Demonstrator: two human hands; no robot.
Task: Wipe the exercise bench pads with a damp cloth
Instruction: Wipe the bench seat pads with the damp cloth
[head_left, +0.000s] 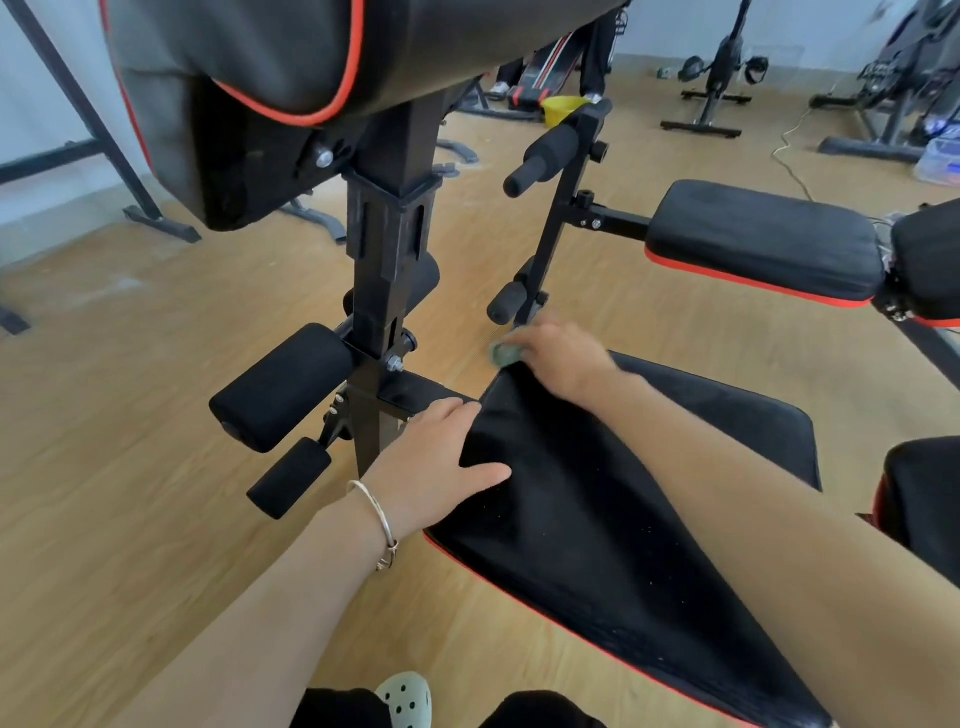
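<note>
A wood-grain plank floor (130, 395) with a dull sheen spreads under everything, with open stretches to the left of the bench and between it and the exercise bikes (717, 78) parked well apart along the far wall. The seat pad (597, 519) in the foreground is a broad, matte black wedge of padded vinyl with fine specks on its surface and a thin red piping along its lower edge; it narrows to a rounded tip at the far end. Overhead hangs the backrest pad (270, 57), glossy black with a curved red seam, carried on a square black steel post (387, 249) with notched slots and bolts. A second bench's seat pad (763, 239), a rounded rectangle with a red underside edge, sits beyond on the right. Cylindrical foam rollers (285, 384) jut left from the post, soft and matte. The left hand (441, 447) lies flat on the near left edge of the seat pad, fingers spread and gripping nothing, a thin metal bangle (379, 519) at the wrist. The right hand (561, 358) is at the pad's far tip, fingers curled around a small bunched grey-green cloth (503, 354) pressed against that edge; the hand is motion-blurred. A pale perforated clog (408, 699) shows at the bottom.
</note>
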